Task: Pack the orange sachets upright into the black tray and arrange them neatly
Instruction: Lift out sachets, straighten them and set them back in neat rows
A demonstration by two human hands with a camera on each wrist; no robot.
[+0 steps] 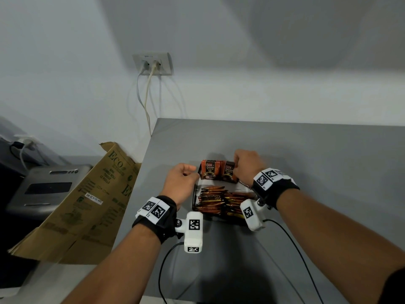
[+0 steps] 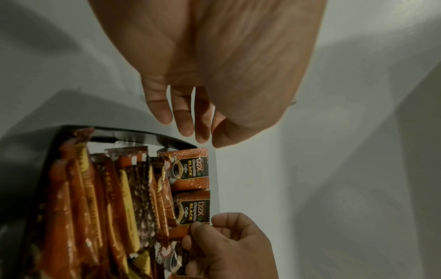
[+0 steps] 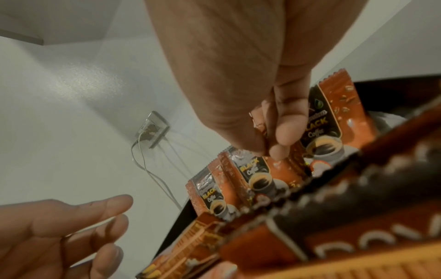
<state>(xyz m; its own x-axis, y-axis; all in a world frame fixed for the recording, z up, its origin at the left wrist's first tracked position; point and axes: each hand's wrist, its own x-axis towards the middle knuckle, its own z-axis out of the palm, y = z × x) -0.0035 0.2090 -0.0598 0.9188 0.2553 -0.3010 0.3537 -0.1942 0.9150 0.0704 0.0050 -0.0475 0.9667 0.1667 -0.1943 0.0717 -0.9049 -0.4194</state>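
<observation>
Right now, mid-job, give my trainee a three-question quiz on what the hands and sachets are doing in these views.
1. True or false: the left hand grips an upright sachet.
2. Multiple choice: what does the right hand pinch? A) the wall cable B) the right upright sachet C) the cardboard box
3. Fill in: the upright sachets stand at the ____ end of the black tray, beyond the pile of flat sachets.

Key
1. False: it hangs beside the left upright sachet with fingers relaxed, holding nothing.
2. B: thumb and fingers pinch that sachet's edge.
3. Far.
</observation>
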